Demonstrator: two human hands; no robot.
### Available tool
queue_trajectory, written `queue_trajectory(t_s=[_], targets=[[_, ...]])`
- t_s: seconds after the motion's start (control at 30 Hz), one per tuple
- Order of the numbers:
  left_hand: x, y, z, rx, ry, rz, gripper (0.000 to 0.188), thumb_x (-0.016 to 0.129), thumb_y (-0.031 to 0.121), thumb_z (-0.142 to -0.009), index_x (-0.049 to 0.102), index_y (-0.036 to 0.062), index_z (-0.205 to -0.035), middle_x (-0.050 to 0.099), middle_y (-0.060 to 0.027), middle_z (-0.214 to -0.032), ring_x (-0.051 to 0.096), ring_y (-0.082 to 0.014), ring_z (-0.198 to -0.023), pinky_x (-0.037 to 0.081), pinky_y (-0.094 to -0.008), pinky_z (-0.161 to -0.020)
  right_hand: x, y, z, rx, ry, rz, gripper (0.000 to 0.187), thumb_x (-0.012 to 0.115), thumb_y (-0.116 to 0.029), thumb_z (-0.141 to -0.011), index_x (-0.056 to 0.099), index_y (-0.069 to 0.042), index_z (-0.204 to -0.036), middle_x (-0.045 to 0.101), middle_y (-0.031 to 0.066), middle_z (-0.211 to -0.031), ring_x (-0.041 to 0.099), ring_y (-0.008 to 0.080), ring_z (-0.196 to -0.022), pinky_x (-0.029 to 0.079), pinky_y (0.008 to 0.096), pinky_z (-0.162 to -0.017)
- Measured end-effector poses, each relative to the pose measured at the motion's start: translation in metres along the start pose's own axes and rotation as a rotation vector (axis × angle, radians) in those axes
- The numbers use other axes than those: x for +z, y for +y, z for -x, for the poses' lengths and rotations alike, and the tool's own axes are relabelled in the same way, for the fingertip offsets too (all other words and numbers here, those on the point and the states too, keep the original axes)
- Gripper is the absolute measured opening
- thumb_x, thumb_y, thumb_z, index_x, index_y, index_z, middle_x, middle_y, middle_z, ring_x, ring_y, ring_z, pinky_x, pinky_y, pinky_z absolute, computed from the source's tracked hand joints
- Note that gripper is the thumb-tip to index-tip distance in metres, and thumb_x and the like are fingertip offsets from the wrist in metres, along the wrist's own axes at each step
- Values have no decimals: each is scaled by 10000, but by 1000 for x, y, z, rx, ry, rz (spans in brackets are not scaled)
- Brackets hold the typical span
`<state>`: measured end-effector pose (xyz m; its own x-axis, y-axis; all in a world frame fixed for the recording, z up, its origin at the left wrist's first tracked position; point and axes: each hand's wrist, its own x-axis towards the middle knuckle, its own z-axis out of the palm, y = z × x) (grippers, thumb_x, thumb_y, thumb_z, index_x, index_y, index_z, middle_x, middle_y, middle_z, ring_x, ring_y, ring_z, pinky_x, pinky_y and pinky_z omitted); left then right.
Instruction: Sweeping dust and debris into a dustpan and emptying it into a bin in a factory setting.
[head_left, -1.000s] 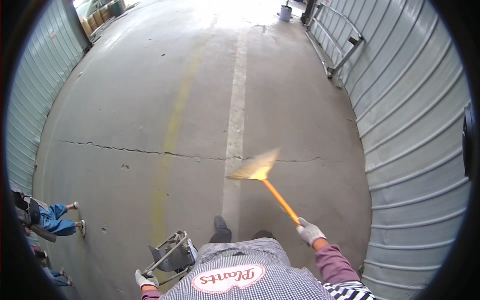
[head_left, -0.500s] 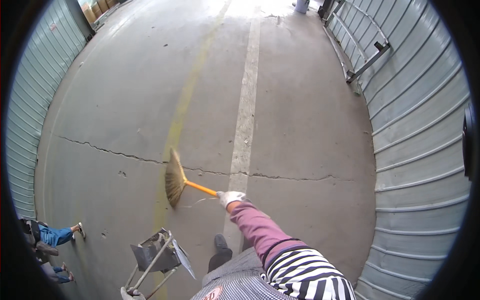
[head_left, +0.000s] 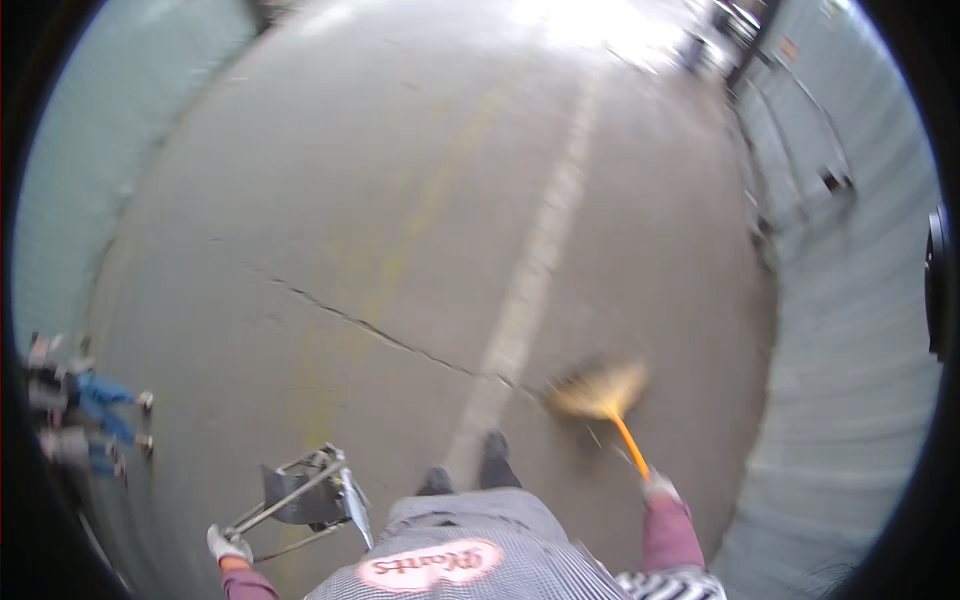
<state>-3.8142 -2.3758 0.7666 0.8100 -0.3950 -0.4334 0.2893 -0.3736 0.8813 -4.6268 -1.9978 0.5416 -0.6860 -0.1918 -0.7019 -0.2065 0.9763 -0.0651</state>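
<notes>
My right hand (head_left: 659, 487), in a pale glove, grips the orange handle of a broom (head_left: 600, 390) at the lower right. Its straw head fans out over the floor, right of the white line, blurred by motion. At the lower left my gloved left hand (head_left: 229, 546) is closed round the metal frame of a long-handled dustpan (head_left: 300, 497). The dustpan's dark grey pan is held out to the left of my body; whether it touches the floor I cannot tell.
A long crack (head_left: 385, 337) crosses the concrete floor, along with a white line (head_left: 540, 260) and a faded yellow line (head_left: 425, 215). Corrugated walls stand on both sides, with a metal frame (head_left: 800, 130) at the right one. Other people (head_left: 95, 400) are at the far left.
The broom has swung from the yellow line on the left across to the right of the white line. My left hand and the dustpan have come further into view, and my view has turned.
</notes>
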Motion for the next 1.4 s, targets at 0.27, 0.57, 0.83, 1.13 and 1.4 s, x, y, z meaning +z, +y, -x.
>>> queue_trajectory(t_s=[0.27, 0.57, 0.83, 1.13, 1.4], targets=[[47, 0, -10, -17, 209, 233, 312, 580, 370, -836, 483, 150, -1034, 459, -25, -758, 414, -116, -506, 309, -229, -379, -68, -49, 100, 229, -212, -674, 246, 450, -290, -885, 561, -183, -1077, 427, 56, -548, 409, 200, -377, 354, 371, -356], [98, -37, -74, -151, 247, 398, 227, 599, 309, -850, 486, 123, -915, 462, -10, -730, 435, -125, -525, 320, -249, -389, -33, -259, 12, -143, -85, -434, 304, 483, -204, -858, 617, -70, -1097, 652, 158, -788, 651, 320, -726, 529, 400, -631], [114, -37, -106, -236, 227, 571, 218, 597, 290, -857, 480, 107, -850, 453, -18, -711, 409, -131, -520, 340, -233, -397, -100, -585, 77, -188, -417, -553, 547, 453, -156, -859, 379, -250, -1393, 475, 72, -560, 456, 192, -386, 424, 368, -366], [159, -55, -152, -215, 270, 624, 232, 647, 315, -834, 523, 120, -849, 508, -7, -700, 462, -124, -614, 374, -251, -503, -68, -946, 56, -422, -614, -504, 516, 492, -210, -891, 382, -270, -1392, 476, 52, -614, 489, 181, -455, 441, 366, -391], [194, 24, -60, -228, 456, 627, 294, 646, 217, -809, 583, 0, -997, 636, -119, -870, 582, -218, -793, 496, -345, -653, -20, -1268, 8, -581, -648, -364, 431, 430, -160, -905, 392, -160, -1334, 525, 114, -639, 511, 238, -402, 453, 390, -352]])
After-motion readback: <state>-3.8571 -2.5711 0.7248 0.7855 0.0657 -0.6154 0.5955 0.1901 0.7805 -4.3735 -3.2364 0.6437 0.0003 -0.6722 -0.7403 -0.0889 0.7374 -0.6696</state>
